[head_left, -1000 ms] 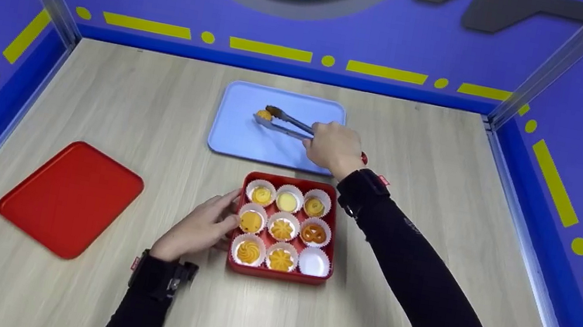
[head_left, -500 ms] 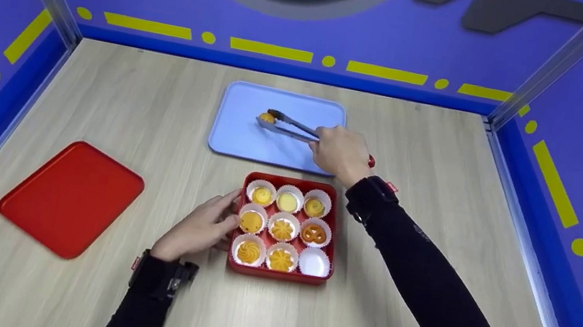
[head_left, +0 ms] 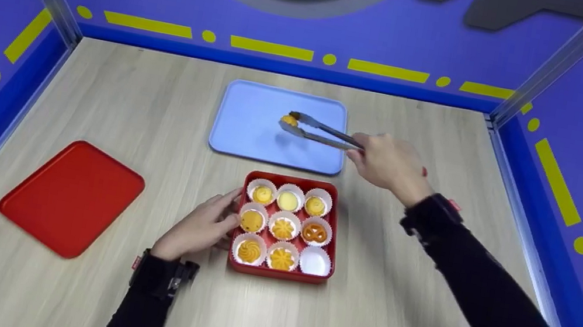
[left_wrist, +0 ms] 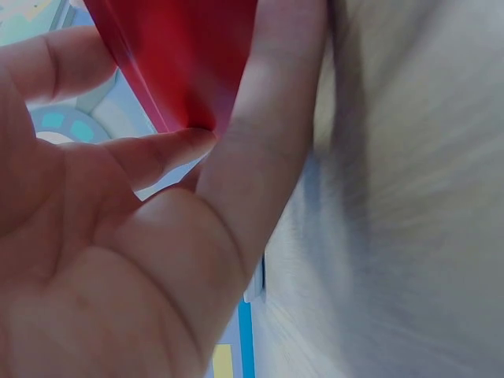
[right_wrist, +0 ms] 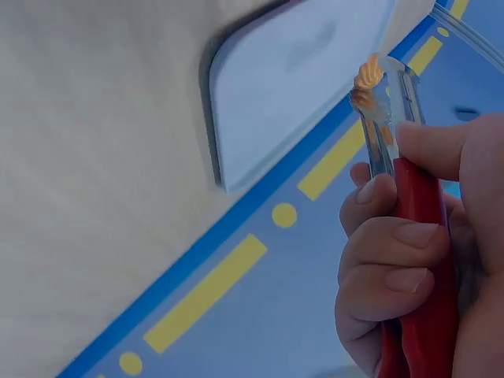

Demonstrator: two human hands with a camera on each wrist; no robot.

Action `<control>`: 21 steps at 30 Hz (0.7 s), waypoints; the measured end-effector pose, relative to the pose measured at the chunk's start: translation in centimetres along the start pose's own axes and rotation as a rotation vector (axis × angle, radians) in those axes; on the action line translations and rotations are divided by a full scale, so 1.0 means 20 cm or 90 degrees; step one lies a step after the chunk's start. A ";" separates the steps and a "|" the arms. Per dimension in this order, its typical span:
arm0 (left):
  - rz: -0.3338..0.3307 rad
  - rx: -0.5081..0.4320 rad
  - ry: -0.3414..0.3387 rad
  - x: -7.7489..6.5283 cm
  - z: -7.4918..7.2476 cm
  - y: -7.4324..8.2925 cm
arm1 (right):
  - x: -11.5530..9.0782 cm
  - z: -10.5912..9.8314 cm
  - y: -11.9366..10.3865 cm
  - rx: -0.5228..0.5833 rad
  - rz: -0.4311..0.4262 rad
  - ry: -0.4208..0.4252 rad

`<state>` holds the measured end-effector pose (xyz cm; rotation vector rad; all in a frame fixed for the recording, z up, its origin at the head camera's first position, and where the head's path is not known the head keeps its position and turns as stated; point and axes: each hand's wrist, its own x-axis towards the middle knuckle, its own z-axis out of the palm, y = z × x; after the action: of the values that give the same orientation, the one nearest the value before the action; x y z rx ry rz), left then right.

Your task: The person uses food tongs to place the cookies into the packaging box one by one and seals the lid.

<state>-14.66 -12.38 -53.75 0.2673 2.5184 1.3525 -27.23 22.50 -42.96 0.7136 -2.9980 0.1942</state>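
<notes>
My right hand [head_left: 386, 161] grips tongs [head_left: 332, 133] by their red handles [right_wrist: 425, 276], fingers curled round them. Between the tong tips a small ridged golden cookie [head_left: 290, 120] is pinched, raised over the blue tray [head_left: 237, 136]. A square red box [head_left: 279, 274] holds paper cups in rows. Most cups carry a cookie, among them a pretzel [head_left: 314, 232], while the front right paper cup [head_left: 315, 262] has none. Against the box's left side rests my left hand [head_left: 200, 228], fingers extended along the red wall [left_wrist: 189, 63] in the left wrist view.
A red tray [head_left: 72, 198] lies turned at an angle on the left of the wooden table [head_left: 389, 322]. Blue panels with yellow marks [head_left: 387, 71] enclose the table at the back and sides.
My right hand has moved to the right with the tongs and the cookie, which shifts from mid-tray toward the tray's right half. The left hand stays at the box.
</notes>
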 end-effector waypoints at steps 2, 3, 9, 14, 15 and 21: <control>0.000 0.006 0.006 0.00 0.00 0.00 | -0.07 -0.05 0.04 -0.007 -0.014 0.002; -0.004 0.005 0.005 0.00 0.00 0.00 | -0.10 -0.08 0.05 -0.010 -0.019 0.001; -0.006 -0.003 0.002 -0.01 0.01 -0.01 | -0.32 -0.22 0.13 -0.033 -0.066 -0.008; -0.009 -0.002 0.005 -0.01 0.01 -0.01 | -0.48 -0.31 0.13 -0.040 -0.145 -0.010; -0.009 -0.002 0.004 0.00 0.01 -0.01 | -0.51 -0.32 0.13 -0.042 -0.157 -0.014; -0.004 0.005 0.000 0.01 0.01 0.00 | -0.68 -0.38 0.08 -0.076 -0.189 -0.064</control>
<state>-14.80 -12.24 -53.87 0.2605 2.5225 1.3404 -15.66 30.95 -36.65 1.1695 -2.9136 -0.0354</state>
